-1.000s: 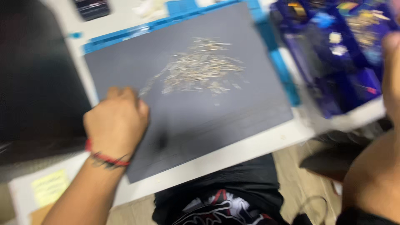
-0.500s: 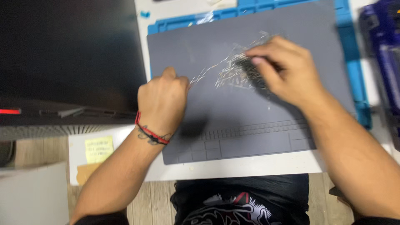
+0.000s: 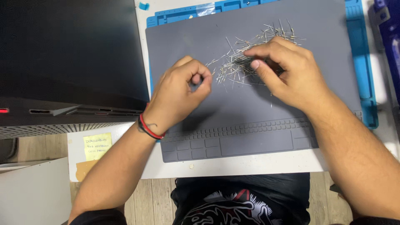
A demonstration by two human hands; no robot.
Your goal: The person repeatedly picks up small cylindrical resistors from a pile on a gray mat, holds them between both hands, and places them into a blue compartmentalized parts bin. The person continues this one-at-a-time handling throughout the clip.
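Note:
A loose pile of thin metal pins [image 3: 237, 66] lies on the upper middle of a grey silicone work mat [image 3: 250, 121]. My right hand [image 3: 287, 75] lies over the right half of the pile, with thumb and fingertips pinched down into the pins. At the pile's left edge my left hand [image 3: 183, 93] hovers with its fingers curled and thumb pressed to forefinger. Whether a pin sits in that pinch is hidden. A red and black band circles my left wrist.
A blue mat [image 3: 362, 71] sticks out from under the grey one at the top and right. A large black device [image 3: 71, 58] fills the left. A yellow sticky note [image 3: 98, 146] lies on the white table. A blue parts organiser [image 3: 389, 25] stands at the far right.
The view has swung right and steadied. My right hand came from the organiser side onto the pile. My left hand moved up to the pile's left edge and curled.

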